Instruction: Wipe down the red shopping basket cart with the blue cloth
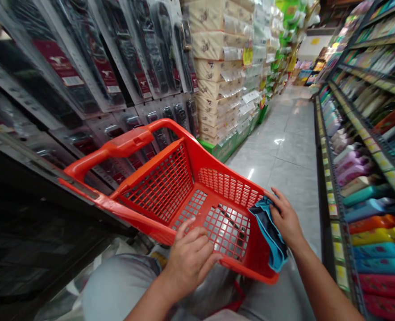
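A red plastic shopping cart [229, 176] with grid walls stands tilted across the view in front of my knees. My left hand [190, 258] is closed over its near rim, fingers curled towards the inside. At the cart's right end, my right hand [286, 218] presses a folded blue and dark cloth [272, 238] against the rim. Part of the cloth hangs down over that end, and my right fingertips are partly hidden behind it. No goods show inside the basket, and the floor is visible through its grid bottom.
Packaged belts [106, 76] hang on the left. Stacked tissue packs [214, 80] stand on a green base beyond the cart. Shelves of colourful bottles [374, 227] line the right side. A grey tiled aisle [284, 133] runs between them.
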A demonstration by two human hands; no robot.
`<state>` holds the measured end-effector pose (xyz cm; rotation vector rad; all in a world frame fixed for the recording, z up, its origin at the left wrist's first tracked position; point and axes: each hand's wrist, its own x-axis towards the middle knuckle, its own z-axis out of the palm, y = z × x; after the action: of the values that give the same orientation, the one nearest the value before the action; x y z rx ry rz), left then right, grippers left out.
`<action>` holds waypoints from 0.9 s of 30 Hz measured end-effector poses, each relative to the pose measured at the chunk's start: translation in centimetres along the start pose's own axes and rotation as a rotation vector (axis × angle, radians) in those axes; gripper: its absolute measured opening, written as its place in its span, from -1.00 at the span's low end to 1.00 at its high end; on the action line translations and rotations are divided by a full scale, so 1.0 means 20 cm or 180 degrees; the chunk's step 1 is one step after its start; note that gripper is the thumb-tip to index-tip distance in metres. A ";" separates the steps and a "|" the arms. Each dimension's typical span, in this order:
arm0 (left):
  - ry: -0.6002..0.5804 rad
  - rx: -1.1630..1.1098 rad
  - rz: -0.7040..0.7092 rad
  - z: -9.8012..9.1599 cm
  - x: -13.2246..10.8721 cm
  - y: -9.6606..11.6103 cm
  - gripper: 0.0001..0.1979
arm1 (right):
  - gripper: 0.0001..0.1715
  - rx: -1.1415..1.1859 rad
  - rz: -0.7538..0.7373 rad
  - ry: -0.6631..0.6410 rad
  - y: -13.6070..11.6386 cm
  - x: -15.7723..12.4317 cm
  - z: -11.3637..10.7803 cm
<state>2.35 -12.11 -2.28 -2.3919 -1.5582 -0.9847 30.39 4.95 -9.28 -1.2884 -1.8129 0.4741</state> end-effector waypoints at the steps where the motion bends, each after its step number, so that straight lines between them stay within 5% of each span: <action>1: 0.0000 0.0004 -0.0008 -0.01 -0.01 0.00 -0.76 | -0.53 0.0100 0.0034 0.0020 -0.01 -0.02 0.00; 10: 0.0081 0.0029 -0.0082 -0.09 -0.12 0.10 -0.66 | -0.54 0.0103 -0.0020 -0.0059 -0.08 -0.25 -0.08; 18: 0.0120 0.0040 -0.0050 -0.09 -0.12 0.12 -0.66 | -0.53 -0.0086 -0.0112 -0.0096 -0.09 -0.25 -0.12; 23: 0.0106 0.0008 0.0052 -0.06 -0.07 0.06 -0.65 | -0.50 -0.0392 -0.0126 -0.0028 -0.07 -0.27 -0.15; 27: 0.0125 -0.0074 0.0062 -0.07 -0.02 -0.09 -0.65 | -0.49 -0.0488 -0.0085 0.0044 -0.12 -0.35 -0.18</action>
<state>0.11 -12.31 -1.87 -2.3833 -1.5159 -1.0450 32.75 -2.88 -8.50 -1.3651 -1.8823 0.3157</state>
